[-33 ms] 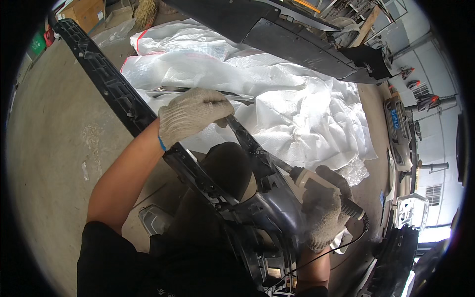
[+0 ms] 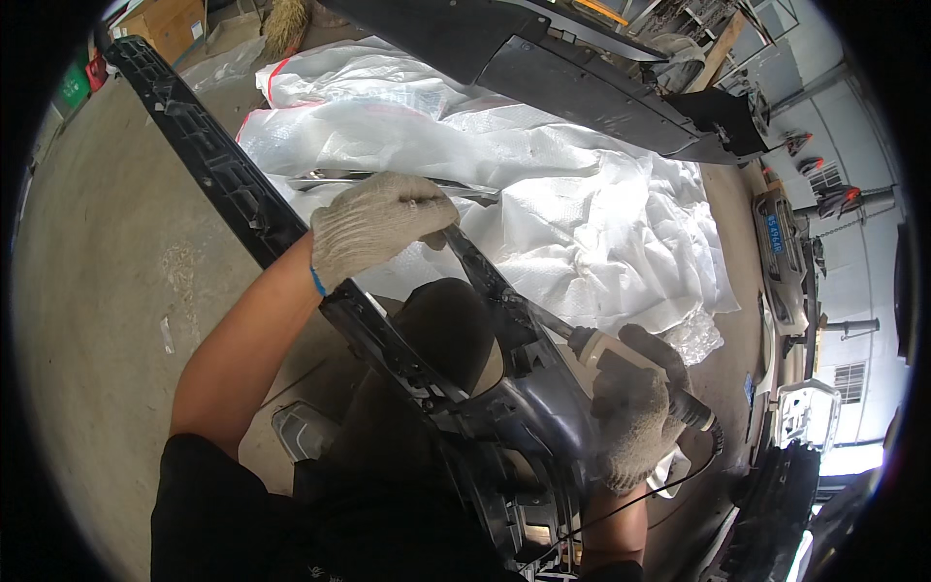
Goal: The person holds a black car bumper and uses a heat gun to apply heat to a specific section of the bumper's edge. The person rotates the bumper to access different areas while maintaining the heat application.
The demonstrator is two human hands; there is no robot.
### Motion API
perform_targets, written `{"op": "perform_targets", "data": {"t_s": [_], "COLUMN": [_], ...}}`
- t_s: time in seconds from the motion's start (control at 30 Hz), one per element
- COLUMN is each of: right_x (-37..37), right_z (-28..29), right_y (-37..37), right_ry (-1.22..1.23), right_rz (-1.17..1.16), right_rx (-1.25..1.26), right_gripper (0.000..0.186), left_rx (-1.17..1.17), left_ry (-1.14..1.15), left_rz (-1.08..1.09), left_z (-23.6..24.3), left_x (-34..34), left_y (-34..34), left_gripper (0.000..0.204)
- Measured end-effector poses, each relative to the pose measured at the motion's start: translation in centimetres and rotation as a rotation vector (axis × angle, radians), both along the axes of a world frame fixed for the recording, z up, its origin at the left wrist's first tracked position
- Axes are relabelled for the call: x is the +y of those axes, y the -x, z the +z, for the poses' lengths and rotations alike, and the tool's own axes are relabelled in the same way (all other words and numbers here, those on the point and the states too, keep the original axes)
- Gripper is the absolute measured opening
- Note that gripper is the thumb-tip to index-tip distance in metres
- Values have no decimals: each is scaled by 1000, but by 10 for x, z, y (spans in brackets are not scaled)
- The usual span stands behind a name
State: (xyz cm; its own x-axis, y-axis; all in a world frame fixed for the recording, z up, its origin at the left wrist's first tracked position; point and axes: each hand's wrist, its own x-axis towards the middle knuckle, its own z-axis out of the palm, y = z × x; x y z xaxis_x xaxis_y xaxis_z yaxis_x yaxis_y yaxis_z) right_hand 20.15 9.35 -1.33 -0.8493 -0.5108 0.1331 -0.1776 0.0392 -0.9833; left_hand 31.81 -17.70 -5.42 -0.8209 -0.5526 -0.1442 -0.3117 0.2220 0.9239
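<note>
A large black plastic car bumper point(image 2: 543, 407) lies across my lap, its long ribbed arm point(image 2: 208, 145) reaching to the upper left. My left hand point(image 2: 373, 223), in a beige knit glove, is closed on the upper end of a narrow strip of the bumper. In a similar, dirtier glove, my right hand point(image 2: 630, 417) wraps round a beige corded hot-air gun point(image 2: 621, 357). The gun's metal tube point(image 2: 548, 320) points up and left at that strip, and faint haze hangs beside it. The exact contact of its tip is hard to see.
White plastic sheeting point(image 2: 601, 238) spreads over the floor ahead, under another dark bumper point(image 2: 582, 87). The gun's black cable point(image 2: 669, 485) runs down past my right wrist. More bumpers point(image 2: 781, 262) stand along the right wall. A cardboard box point(image 2: 165, 27) and a broom point(image 2: 285, 27) are at the far left.
</note>
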Motion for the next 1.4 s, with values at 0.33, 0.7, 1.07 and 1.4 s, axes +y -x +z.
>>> {"op": "perform_targets", "data": {"t_s": [0.33, 0.7, 1.07, 1.4], "right_x": [3, 4, 3, 1], "right_z": [5, -1, -6, -2], "right_y": [-2, 7, 8, 2], "right_ry": [-5, 43, 53, -3], "right_rz": [-13, 101, 110, 76], "right_rx": [-20, -17, -8, -2], "right_gripper": [60, 53, 55, 56], "left_rx": [-6, 15, 2, -4], "left_ry": [88, 23, 79, 5], "left_rz": [-17, -10, -29, 12], "left_z": [-2, -4, -3, -4], "left_x": [-2, -1, -3, -1], "left_y": [1, 1, 0, 0], "left_gripper": [36, 36, 38, 37]}}
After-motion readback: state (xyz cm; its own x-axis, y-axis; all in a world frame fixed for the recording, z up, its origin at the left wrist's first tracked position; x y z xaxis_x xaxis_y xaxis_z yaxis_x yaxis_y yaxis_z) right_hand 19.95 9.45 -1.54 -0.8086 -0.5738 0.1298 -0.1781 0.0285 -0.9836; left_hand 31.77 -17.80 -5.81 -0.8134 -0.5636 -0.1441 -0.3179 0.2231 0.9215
